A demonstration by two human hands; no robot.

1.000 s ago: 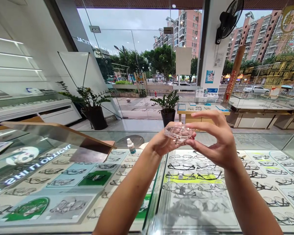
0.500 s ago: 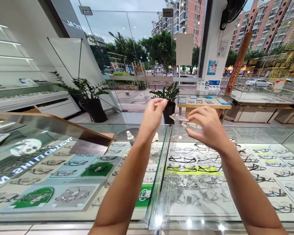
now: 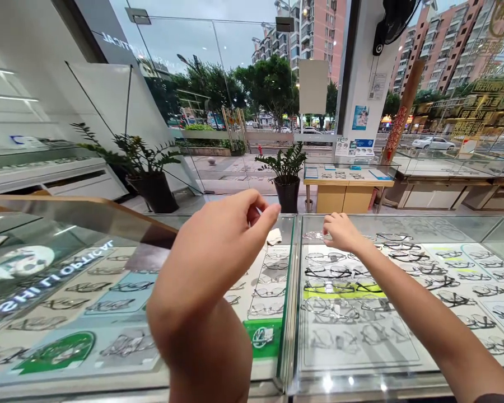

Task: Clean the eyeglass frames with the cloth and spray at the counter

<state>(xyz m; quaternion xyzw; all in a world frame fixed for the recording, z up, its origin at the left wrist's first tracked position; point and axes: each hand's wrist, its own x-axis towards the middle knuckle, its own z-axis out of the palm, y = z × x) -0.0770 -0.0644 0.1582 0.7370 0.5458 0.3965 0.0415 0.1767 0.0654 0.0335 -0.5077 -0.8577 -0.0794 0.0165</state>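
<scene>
My left hand (image 3: 218, 246) is raised close to the camera over the glass counter, its fingers curled in and the thumb near the forefinger. Nothing shows between them. Farther off, my right hand (image 3: 342, 230) is down at the back of the counter top, fingers bent and closed. Clear-framed eyeglasses (image 3: 315, 235) show at its fingertips, partly hidden by the hand. Just beyond my left fingers lies a white cloth (image 3: 274, 237).
Rows of eyeglasses (image 3: 327, 272) lie inside the glass display case (image 3: 297, 313). A brown-edged panel (image 3: 109, 215) stands over the left case. Behind are a potted plant (image 3: 286, 193), a wooden display table (image 3: 344, 196) and glass doors.
My right hand has lowered with the clear eyeglasses from the air to the counter's back. My left hand has drawn nearer the camera, its wrist bent. The view has shifted slightly.
</scene>
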